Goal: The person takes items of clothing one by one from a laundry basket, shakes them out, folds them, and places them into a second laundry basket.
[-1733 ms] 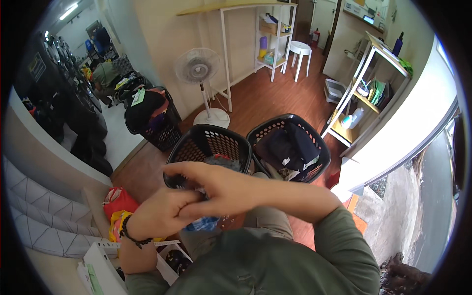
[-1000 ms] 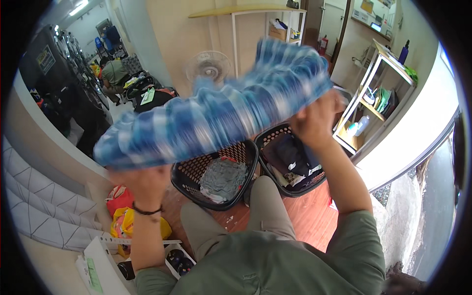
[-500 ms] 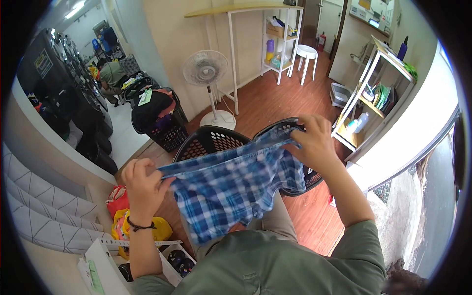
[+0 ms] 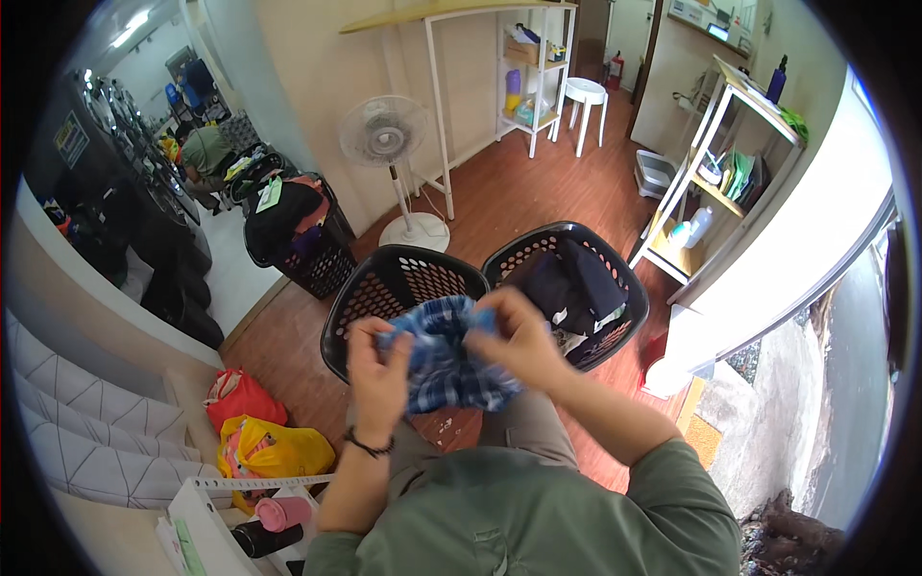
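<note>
Blue-and-white plaid shorts (image 4: 449, 376) hang bunched in front of my lap, slightly blurred by motion. My left hand (image 4: 380, 370) pinches the waistband at one side. At the other side my right hand (image 4: 519, 338) grips the cloth, its fingertips smeared. Just beyond the shorts stands a black perforated laundry basket (image 4: 348, 293), its visible inside showing no clothes. Touching it on the right is a second black laundry basket (image 4: 629, 274), holding dark folded-looking clothes (image 4: 581, 283).
A standing fan (image 4: 392, 182) and a full dark hamper (image 4: 317, 264) are farther off to the left. Red (image 4: 248, 398) and yellow bags (image 4: 279, 449) lie by my left side, near a white box (image 4: 206, 504) with a pink-lidded tumbler (image 4: 279, 514). A shelf (image 4: 687, 192) stands right.
Both hands have drawn together, and the shorts, stretched wide before, are now gathered between them. The right-hand basket and its clothes have come into fuller view.
</note>
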Demonstrator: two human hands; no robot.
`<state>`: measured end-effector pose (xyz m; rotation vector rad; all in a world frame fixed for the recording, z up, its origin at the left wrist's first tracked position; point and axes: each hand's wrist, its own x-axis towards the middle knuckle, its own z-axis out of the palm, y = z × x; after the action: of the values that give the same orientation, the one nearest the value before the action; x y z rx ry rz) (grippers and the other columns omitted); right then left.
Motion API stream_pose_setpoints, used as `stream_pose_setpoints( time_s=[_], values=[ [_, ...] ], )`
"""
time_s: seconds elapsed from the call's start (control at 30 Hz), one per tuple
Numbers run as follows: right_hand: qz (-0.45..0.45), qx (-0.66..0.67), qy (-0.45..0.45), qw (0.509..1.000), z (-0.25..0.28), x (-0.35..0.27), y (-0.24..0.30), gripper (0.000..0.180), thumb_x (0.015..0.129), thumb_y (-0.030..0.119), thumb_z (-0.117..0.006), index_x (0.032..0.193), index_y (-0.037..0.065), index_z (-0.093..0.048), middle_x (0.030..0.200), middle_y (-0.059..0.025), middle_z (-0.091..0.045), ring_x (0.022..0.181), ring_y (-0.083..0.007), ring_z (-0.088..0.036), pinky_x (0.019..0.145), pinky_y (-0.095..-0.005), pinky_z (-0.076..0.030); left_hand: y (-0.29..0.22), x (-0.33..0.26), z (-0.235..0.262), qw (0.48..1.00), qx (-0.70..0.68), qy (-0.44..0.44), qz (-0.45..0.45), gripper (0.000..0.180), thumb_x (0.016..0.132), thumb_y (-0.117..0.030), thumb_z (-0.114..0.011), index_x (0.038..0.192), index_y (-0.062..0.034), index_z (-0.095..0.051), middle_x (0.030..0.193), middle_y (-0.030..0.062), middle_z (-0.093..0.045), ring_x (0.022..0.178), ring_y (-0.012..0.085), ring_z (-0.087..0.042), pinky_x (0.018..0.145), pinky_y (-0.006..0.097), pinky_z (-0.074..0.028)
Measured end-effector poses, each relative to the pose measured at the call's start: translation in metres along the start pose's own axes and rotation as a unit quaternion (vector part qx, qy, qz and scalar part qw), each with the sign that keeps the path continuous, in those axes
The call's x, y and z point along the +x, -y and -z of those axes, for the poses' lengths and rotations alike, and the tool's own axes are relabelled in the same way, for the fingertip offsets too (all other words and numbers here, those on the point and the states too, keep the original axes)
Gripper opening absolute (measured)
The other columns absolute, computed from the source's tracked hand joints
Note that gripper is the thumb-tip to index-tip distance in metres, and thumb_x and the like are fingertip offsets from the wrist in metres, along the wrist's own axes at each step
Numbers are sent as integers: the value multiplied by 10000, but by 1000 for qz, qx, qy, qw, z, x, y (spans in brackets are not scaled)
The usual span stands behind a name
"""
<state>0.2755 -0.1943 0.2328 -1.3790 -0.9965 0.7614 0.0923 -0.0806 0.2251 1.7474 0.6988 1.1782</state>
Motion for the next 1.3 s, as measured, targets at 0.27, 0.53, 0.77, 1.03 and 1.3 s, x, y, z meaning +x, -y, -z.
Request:
stream_pose_setpoints(
  time_s=[0.27, 0.53, 0.77, 1.03, 1.3],
  values=[
    [241, -144, -89, 956, -10, -33, -20, 798, 701, 19, -734, 1427, 47, -402, 1300, -110, -522, 1198, -212, -513, 1021, -369, -376, -26, -24, 4, 973, -158, 161, 44, 495, 851, 134, -626, 1277, -30, -433, 1175, 83, -562, 1074, 157, -605, 924, 263, -483],
    [-137, 213, 110, 961, 8, 14, -44, 467, 732, 15, -795, 1169, 10, -631, 1033, -26, -680, 940, -111, -625, 907, -271, -485, -4, 32, 34, 979, -80, 156, 105, 394, 866, 96, -637, 1225, -9, -513, 1114, 49, -590, 1022, 120, -586, 906, 261, -482],
    [173, -60, -21, 983, 54, 22, 17, 294, 720, 3, -763, 995, 32, -663, 931, -43, -651, 864, -147, -616, 778, -293, -491, -7, 33, 15, 987, -92, 131, 7, 299, 837, 95, -645, 1112, -4, -581, 1046, 44, -650, 956, 121, -611, 860, 257, -476],
    [19, -265, 271, 925, 100, -63, -19, 373, 691, 86, -800, 1036, 45, -666, 984, -86, -665, 911, -227, -642, 816, -336, -500, 24, -60, 3, 917, 2, 399, -32, 367, 751, 80, -647, 1086, -71, -629, 1082, 70, -637, 917, 157, -620, 747, 259, -516],
    [-203, -2, 52, 978, 98, -99, -171, 541, 770, 282, -787, 1211, 36, -594, 996, -102, -681, 928, -211, -629, 820, -350, -500, 113, -70, -41, 904, -123, 337, 232, 440, 843, -16, -682, 1259, -54, -541, 1110, 58, -604, 941, 177, -624, 836, 285, -503]
  ],
)
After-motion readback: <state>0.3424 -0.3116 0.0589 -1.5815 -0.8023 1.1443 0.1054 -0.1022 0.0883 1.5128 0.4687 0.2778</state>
